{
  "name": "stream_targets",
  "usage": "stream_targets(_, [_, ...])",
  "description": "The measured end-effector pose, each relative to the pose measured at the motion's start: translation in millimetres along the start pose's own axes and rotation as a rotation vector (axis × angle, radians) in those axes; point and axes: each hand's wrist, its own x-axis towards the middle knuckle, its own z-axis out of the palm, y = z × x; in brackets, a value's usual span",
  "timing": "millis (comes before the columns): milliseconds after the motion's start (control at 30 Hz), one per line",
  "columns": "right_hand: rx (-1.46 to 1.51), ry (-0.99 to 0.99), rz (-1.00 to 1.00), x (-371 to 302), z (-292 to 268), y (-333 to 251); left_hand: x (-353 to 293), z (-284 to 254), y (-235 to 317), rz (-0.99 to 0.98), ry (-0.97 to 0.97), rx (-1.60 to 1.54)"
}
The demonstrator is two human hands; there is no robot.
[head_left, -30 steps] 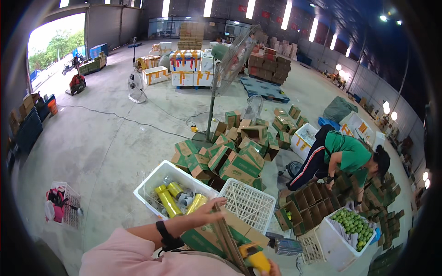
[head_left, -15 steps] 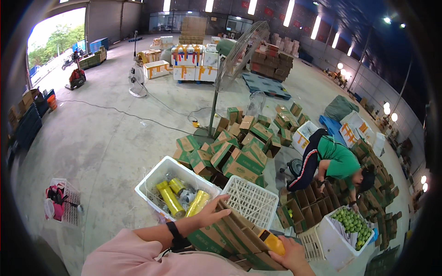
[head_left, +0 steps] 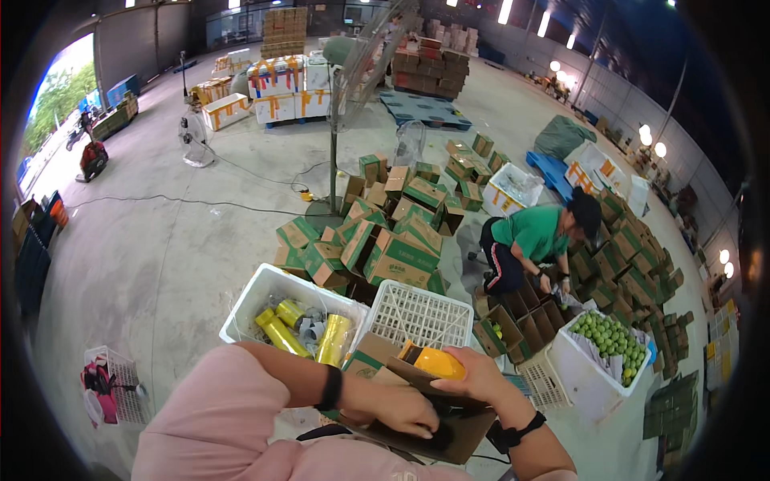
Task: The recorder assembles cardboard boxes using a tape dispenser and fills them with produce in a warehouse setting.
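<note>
In front of me an open cardboard box (head_left: 469, 437), brown with green print, is tilted so its dark inside shows. My left hand (head_left: 407, 410) reaches across into its opening, fingers loosely bent against the cardboard and nothing visible in them. My right hand (head_left: 479, 375) grips a yellow tape dispenser (head_left: 438, 362) at the box's upper edge. Part of that dispenser is hidden by the fingers and a raised flap. Just beyond the box stands a white foam box (head_left: 241, 309) holding yellow tape rolls (head_left: 333, 341), beside an upside-down-looking white plastic crate (head_left: 421, 315).
A heap of cardboard boxes (head_left: 401, 260) lies beyond, around a tall standing fan (head_left: 334, 160). At right a person in a green top (head_left: 537, 236) bends over open boxes, near a foam box of green fruit (head_left: 605, 345). A basket (head_left: 120, 385) stands at left.
My left hand has moved from the box's upper edge into its opening. The box has tipped, showing its inside. My right hand has risen with the tape dispenser. The person in green has straightened somewhat.
</note>
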Motion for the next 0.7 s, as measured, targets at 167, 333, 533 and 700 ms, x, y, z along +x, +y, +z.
stream_targets(167, [0.510, 0.158, 0.304, -51, -15, 63, 41, 32, -24, 0.011, 0.103, -0.044])
stream_targets(333, [1.000, 0.424, 0.406, -72, -9, 61, 107, 7, 10, 0.527, 0.338, 0.184])
stream_targets(533, [1.031, 0.686, 0.265, -96, -77, 57, 31, 28, -32, 0.235, 0.107, 0.108])
stream_targets(700, [1.213, 0.101, 0.317, -74, 18, 33, 24, 13, -1, -0.042, -0.177, -0.581])
